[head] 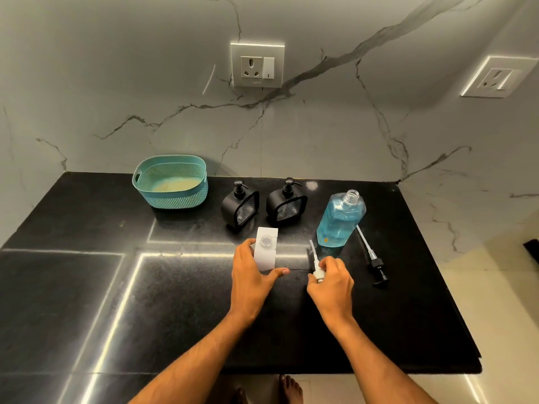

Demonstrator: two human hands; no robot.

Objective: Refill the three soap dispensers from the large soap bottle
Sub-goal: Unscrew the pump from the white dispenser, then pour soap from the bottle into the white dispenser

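Three dispensers are seen on the worktop: two black dispensers (240,206) near its back edge, and a white dispenser (265,252), uncapped, steadied by the left hand (252,275) gripping it. Its white pump (316,265) is pinched by the right hand (332,279), apparently for setting aside. The large soap bottle (339,220) stands open just beside, toward the right edge.

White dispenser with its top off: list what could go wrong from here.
1. The white dispenser has a narrow open neck, so soap poured from the large soap bottle could easily spill onto the dark counter.
2. The large soap bottle stands uncapped close to the right hand; a careless knock might tip it.
3. The white pump that the right hand holds may drip soap from its tube. The left hand only steadies the dispenser.
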